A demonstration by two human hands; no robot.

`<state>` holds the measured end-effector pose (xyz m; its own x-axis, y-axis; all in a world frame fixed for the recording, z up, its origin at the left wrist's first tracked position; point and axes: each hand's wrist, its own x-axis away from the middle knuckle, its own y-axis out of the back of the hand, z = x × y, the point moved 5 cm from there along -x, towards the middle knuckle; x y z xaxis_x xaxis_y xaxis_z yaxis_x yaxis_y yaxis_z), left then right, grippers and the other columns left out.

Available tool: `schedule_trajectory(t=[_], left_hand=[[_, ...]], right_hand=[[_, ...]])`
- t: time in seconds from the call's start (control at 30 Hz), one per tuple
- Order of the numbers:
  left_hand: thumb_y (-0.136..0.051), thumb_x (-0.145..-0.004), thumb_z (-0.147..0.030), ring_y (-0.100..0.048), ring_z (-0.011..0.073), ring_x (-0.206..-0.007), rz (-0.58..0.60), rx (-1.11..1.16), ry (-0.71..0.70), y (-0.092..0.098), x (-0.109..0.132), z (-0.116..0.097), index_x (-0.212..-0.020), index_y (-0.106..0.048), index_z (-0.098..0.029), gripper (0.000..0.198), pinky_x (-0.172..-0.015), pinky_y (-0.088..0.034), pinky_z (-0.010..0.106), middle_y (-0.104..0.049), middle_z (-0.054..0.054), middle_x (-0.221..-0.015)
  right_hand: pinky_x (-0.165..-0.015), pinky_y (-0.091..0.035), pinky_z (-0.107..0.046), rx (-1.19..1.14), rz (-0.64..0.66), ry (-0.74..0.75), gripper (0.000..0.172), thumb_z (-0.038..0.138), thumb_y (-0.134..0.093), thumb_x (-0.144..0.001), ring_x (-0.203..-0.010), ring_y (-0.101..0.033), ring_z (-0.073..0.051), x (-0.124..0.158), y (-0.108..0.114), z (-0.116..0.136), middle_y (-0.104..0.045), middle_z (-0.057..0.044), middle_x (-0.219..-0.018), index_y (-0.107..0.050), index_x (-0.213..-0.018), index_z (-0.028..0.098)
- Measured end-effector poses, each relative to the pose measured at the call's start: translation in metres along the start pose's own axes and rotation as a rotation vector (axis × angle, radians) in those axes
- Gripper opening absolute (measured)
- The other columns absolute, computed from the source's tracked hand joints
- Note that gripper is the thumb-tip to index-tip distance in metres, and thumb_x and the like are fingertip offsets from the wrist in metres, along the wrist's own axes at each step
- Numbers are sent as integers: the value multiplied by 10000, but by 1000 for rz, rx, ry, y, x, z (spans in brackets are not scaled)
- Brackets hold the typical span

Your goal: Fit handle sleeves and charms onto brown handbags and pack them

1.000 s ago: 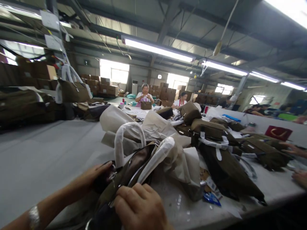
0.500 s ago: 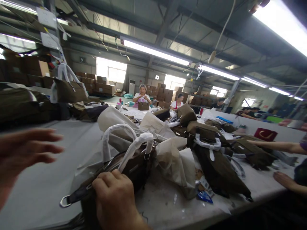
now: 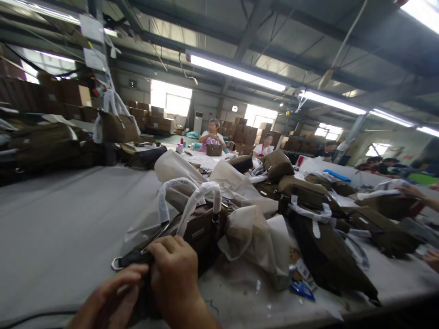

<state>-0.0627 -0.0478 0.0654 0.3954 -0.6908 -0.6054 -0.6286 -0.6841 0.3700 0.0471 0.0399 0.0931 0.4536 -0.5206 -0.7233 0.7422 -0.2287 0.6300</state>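
Note:
A dark olive-brown handbag (image 3: 206, 230) lies tilted on the table in front of me, its two handles (image 3: 187, 208) wrapped in white paper. My right hand (image 3: 176, 269) is closed over the near end of its top edge, beside the zipper. Against the same end, just below a black tab with a silver metal ring (image 3: 117, 263), the bent fingers of my left hand (image 3: 113, 292) close on the bag. Both hands hide the bag's near lower part. Crumpled pale wrapping paper (image 3: 255, 237) lies against the bag's right side.
More brown bags (image 3: 329, 246) are heaped to the right, near a blue packet (image 3: 302, 290) and tags. Another person's hand (image 3: 409, 192) is on a bag at far right. One wrapped-handle bag (image 3: 120, 128) stands left by a post. Co-workers (image 3: 212, 137) sit across.
My left hand has come from the left, fingers spread, to the bag's near end. My right hand keeps its grip. The view has swung a little left.

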Motion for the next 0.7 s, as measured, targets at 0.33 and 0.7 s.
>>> schedule_trajectory(t=[0.33, 0.7], left_hand=[[-328, -1044, -536, -639, 269, -1312, 323, -190, 11, -49, -42, -9, -1486, -528, -264, 556, -1060, -567, 435, -662, 52, -1445], [-555, -934, -118, -695, 254, -788, 603, -367, -450, -86, -52, -37, -1001, -740, -271, 250, -727, -456, 373, -762, 8, -880]], right_hand=[[-829, -609, -243, -286, -33, 112, 188, 147, -579, -992, -918, -751, -179, 21, 44, -12, -771, -45, -1087, -700, -1127, 195], [-941, -535, -331, -305, 166, -380, 319, 250, -421, -1045, -1069, -703, -220, -18, 114, -153, -755, -94, -1137, -703, -1171, 175]])
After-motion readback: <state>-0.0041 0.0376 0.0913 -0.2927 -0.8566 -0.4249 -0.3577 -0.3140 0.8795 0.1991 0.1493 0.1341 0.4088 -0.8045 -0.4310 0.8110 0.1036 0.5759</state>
